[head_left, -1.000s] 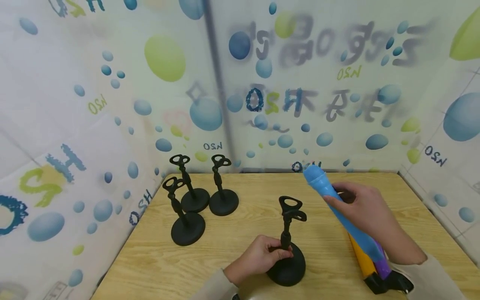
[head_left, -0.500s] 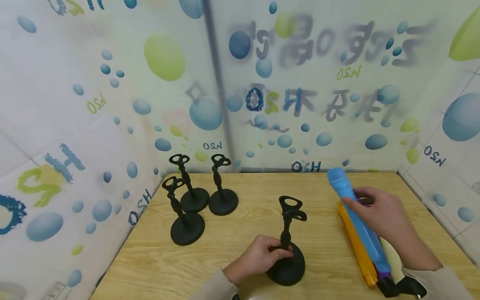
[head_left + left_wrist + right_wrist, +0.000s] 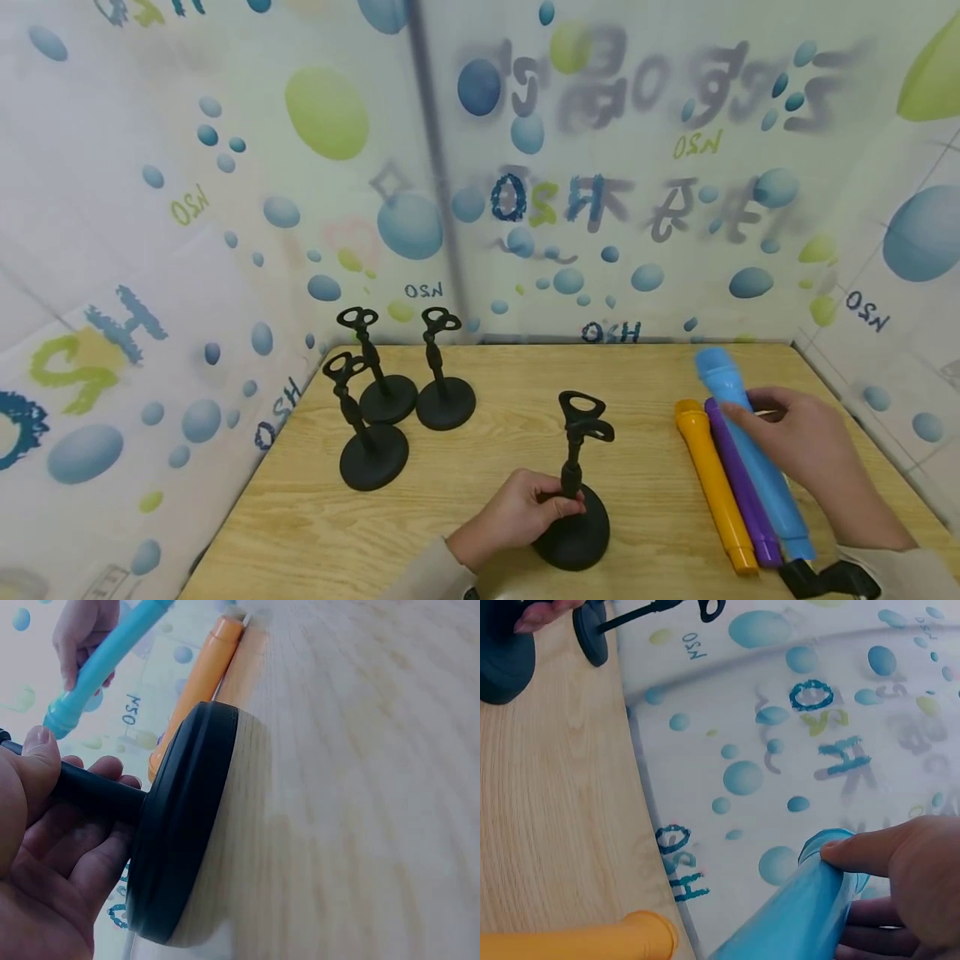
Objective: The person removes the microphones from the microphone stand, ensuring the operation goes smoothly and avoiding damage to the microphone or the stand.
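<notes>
My left hand point(image 3: 525, 508) pinches the post of a black tabletop microphone stand point(image 3: 576, 546), whose round base stands on the table in front of me. At the top of this stand is a clip of two rings with nothing in it. On the right, my right hand point(image 3: 806, 446) holds a light blue toy microphone point(image 3: 757, 458) between thumb and fingers, its head pointing away from me. The right wrist view shows the thumb on the blue microphone point(image 3: 787, 919). Beside it lie an orange microphone point(image 3: 712, 483) and a purple microphone point(image 3: 742, 487), partly covered by the blue one.
Three more black stands point(image 3: 446, 404) are grouped at the back left of the wooden table point(image 3: 480, 467), their clips holding nothing. Behind the table hangs a bubble-patterned sheet point(image 3: 645, 208), with similar walls on both sides. A black strap sits at my right wrist.
My right hand has carried the blue microphone to the right and lowered it toward the orange and purple ones, which now show more fully. The left hand and its stand have stayed put.
</notes>
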Demonstrator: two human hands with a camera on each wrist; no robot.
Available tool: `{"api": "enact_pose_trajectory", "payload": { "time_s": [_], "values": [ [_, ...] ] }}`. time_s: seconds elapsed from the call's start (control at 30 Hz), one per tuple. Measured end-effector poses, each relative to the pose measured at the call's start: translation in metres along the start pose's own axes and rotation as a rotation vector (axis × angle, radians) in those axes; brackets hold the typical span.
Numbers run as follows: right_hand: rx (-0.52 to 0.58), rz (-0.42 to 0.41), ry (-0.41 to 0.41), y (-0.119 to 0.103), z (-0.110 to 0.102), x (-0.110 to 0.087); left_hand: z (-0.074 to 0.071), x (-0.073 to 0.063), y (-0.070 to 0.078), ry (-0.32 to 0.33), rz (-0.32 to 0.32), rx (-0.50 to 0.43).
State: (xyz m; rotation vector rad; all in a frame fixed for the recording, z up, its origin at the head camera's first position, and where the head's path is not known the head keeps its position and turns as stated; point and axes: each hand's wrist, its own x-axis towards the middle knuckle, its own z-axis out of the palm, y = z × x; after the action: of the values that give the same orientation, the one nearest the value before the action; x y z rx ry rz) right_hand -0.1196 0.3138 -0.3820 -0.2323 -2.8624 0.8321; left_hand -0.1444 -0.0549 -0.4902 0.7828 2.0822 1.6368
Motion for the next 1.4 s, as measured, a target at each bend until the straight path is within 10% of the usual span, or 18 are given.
{"api": "enact_pose_trajectory", "payload": {
  "time_s": [1.4],
  "values": [
    [-0.088, 0.393, -0.051, 0.096, 0.025, 0.005, 0.0, 0.0, 0.001, 0.001, 0.012, 0.026]
  ]
}}
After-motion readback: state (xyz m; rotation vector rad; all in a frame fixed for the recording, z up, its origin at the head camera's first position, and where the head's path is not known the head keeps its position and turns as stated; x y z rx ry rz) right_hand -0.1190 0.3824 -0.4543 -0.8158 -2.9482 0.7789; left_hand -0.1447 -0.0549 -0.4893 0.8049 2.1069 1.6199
